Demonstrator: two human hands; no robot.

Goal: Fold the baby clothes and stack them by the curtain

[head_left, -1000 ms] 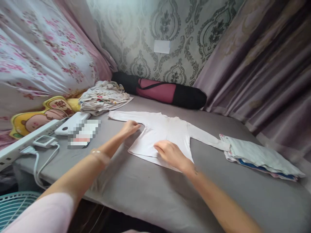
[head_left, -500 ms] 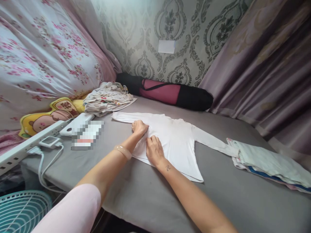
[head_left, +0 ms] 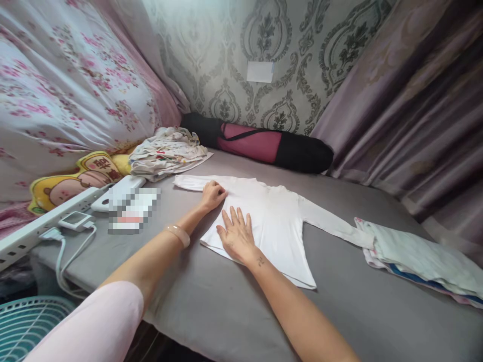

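Observation:
A white long-sleeved shirt [head_left: 271, 216] lies spread on the grey bed sheet, its sleeves stretched out to both sides. My left hand [head_left: 214, 195] is closed at the shirt's left underarm, its fingers pinching the cloth near the side seam. Flat on the lower left of the shirt's body rests my right hand [head_left: 237, 235], fingers spread and palm down. The right cuff touches a stack of folded clothes [head_left: 418, 256], pale green on top.
Rumpled patterned cloths [head_left: 166, 153] are heaped at back left, near a yellow cartoon cushion [head_left: 71, 186]. A white power strip [head_left: 49, 216] with a plugged-in charger [head_left: 75, 221] runs along the left edge. A black and maroon long bag [head_left: 252, 143] lies against the wall.
My right hand has gone from curled fingers to lying flat and spread. My left hand has moved slightly left, and the shirt's lower left corner now lies spread out in view.

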